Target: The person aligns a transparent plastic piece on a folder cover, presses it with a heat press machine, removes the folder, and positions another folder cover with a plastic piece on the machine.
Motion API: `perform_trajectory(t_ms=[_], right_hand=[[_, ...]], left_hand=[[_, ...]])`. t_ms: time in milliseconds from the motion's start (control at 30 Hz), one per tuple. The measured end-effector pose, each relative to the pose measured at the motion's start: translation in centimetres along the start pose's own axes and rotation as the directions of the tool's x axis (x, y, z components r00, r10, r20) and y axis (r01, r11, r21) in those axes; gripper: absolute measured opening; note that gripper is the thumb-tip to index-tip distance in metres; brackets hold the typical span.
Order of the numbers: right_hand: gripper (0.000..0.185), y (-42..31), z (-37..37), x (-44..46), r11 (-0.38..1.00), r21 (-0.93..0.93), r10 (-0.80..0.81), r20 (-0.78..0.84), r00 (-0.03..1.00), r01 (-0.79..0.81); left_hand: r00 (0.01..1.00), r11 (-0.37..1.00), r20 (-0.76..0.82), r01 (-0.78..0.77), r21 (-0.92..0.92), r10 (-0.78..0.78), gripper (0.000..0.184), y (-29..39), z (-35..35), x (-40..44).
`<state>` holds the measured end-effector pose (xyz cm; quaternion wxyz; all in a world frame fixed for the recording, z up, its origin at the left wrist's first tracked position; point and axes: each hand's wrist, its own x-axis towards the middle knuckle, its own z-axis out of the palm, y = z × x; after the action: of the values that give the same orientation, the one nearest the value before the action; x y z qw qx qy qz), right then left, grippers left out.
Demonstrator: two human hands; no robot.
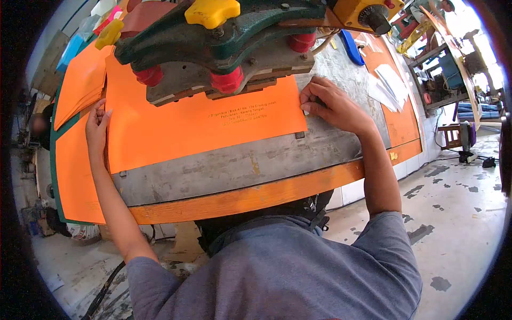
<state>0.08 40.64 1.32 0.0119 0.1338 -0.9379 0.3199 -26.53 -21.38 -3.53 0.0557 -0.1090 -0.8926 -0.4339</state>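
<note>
A large orange paper sheet (160,128) lies on the grey metal bed (224,176), partly beneath the press head (224,42). Small gold lettering in several lines shows near its right end. My left hand (97,128) is at the sheet's left edge, thumb and fingers closed on it. At the opposite edge, my right hand (336,106) has its fingers curled, with thumb and fingertips pinching the border. The press head is dark green with red knobs (226,80) beneath and a yellow star-shaped knob (212,12) on top; it hides the sheet's far part.
Orange sheets (80,85) are stacked at the left, with another orange sheet (77,170) in front. White papers (389,88) and a blue object (352,48) lie to the right. A yellow control box (368,13) with a black dial overhangs the bed. A wooden edge (256,194) runs along the front.
</note>
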Motion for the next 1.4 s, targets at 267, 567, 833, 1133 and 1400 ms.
perform_trajectory(t_ms=[267, 567, 833, 1133, 1400], right_hand=[[0.016, -0.1, 0.0, 0.1, 0.999, -0.02, -0.033, -0.012, 0.999, 0.033], [0.014, 0.1, -0.1, -0.3, 0.991, 0.12, 0.053, -0.012, 0.999, -0.051], [0.015, -0.6, -0.5, -0.5, 0.984, 0.177, 0.027, -0.059, 0.998, -0.016], [0.021, 0.3, 0.3, -0.7, 0.993, 0.11, -0.033, -0.082, 0.996, 0.042], [0.019, 0.2, 0.3, -0.7, 0.988, 0.141, -0.05, -0.106, 0.993, 0.065]], left_hand=[[1.0, 0.999, -0.001, 0.023, -0.026, -0.023, 0.045, -0.2, -0.1, 0.1], [1.0, 1.0, -0.005, -0.001, 0.002, 0.001, 0.046, -0.4, -0.2, 0.2], [1.0, 1.0, -0.013, -0.006, 0.006, 0.007, 0.046, -0.7, -0.1, 0.3], [0.999, 1.0, -0.032, 0.013, 0.009, -0.012, 0.049, -0.4, -0.3, 0.1], [1.0, 1.0, -0.013, 0.028, 0.013, -0.027, 0.049, 0.4, -0.3, 0.0]])
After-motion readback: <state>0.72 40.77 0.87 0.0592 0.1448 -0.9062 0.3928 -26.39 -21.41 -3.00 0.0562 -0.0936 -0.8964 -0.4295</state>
